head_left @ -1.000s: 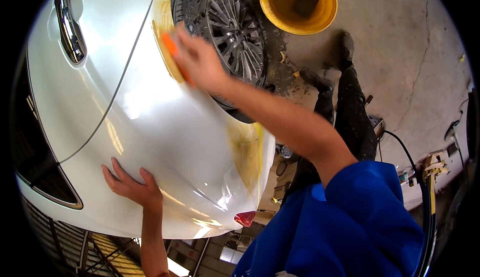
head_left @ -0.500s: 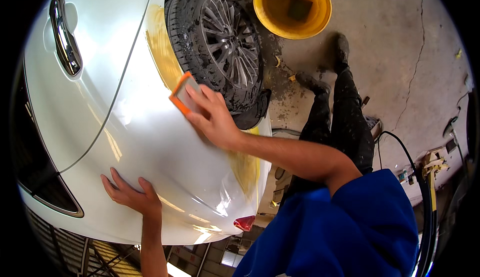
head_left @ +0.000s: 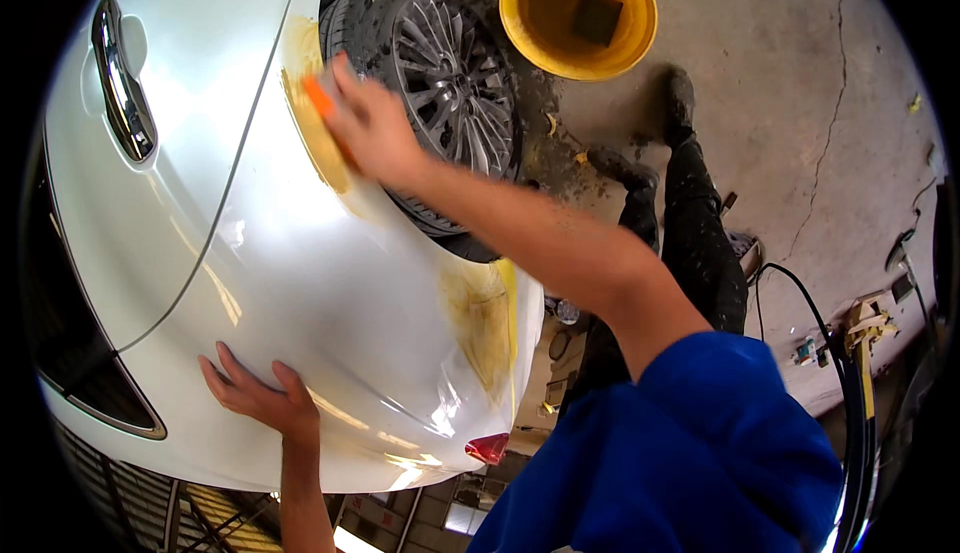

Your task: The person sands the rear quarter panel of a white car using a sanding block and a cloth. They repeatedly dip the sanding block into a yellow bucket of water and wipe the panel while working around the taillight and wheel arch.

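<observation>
Head view: at half past ten from the centre, the right hand [head_left: 375, 133] has its fingers closed around an orange-edged block [head_left: 318, 96], which lies over a yellowish patch [head_left: 318, 158] on the rim of the wheel arch, just beside the wheel [head_left: 455, 103]. Blur hides the grip's detail, and whether the block's whole face meets the surface is hard to tell. At eight o'clock, the left hand [head_left: 262, 395] rests on the white car body [head_left: 340, 303], fingers spread and holding nothing.

The work looks partway through. Filler seems to be already laid in two places: the arch patch under the block, and a second patch [head_left: 480, 323] toward six o'clock, streaked and uneven in tone. Both show yellow against the white, and their edges fade unevenly into it. Probably more smoothing is left on the arch, and the second patch likely needs checking too; no fresh paint covers either. At one o'clock, a yellow basin [head_left: 640, 43] holds a dark square pad [head_left: 597, 20].
</observation>
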A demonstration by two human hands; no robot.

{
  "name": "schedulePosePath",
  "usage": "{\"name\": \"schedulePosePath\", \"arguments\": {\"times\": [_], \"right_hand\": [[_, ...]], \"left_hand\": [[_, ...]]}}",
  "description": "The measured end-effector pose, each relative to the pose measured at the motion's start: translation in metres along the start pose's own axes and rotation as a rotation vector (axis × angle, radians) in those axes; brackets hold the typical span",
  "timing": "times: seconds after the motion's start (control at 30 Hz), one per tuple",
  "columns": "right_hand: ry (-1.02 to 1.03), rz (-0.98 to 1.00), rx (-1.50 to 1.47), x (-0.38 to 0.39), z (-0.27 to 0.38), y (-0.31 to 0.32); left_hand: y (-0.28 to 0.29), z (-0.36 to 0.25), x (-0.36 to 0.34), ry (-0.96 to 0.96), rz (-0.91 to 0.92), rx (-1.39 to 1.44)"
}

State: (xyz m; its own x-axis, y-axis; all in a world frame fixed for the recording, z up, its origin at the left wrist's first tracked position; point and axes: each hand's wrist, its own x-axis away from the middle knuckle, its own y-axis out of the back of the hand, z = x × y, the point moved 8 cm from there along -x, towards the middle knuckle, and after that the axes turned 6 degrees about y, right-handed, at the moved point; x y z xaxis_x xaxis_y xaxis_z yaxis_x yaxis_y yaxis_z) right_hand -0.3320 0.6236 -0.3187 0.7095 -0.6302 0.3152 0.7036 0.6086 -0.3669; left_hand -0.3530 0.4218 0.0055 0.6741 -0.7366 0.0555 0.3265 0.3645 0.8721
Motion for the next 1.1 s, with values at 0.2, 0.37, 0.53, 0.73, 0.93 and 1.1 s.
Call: {"name": "schedulePosePath", "arguments": {"times": [0.2, 0.37, 0.53, 0.73, 0.93, 1.1], "right_hand": [[0.154, 0.004, 0.067, 0.137, 0.015, 0.004], [-0.013, 0.110, 0.044, 0.032, -0.004, -0.002], [0.153, 0.019, 0.135, 0.076, -0.003, 0.006], [0.127, -0.051, -0.023, 0.047, 0.013, 0.000], [0.467, 0.064, 0.410, 0.090, 0.042, -0.007], [0.178, -0.166, 0.050, 0.108, 0.038, -0.016]], "left_hand": [[-0.003, 0.004, 0.005, 0.020, 0.027, -0.025], [0.000, 0.001, 0.003, 0.011, 0.024, -0.024], [-0.004, -0.001, 0.003, 0.009, 0.028, -0.007], [0.000, 0.005, 0.007, 0.023, 0.019, -0.016], [-0.005, 0.001, 0.004, 0.042, 0.039, -0.018], [-0.001, 0.006, 0.005, 0.023, 0.017, -0.034]]}}
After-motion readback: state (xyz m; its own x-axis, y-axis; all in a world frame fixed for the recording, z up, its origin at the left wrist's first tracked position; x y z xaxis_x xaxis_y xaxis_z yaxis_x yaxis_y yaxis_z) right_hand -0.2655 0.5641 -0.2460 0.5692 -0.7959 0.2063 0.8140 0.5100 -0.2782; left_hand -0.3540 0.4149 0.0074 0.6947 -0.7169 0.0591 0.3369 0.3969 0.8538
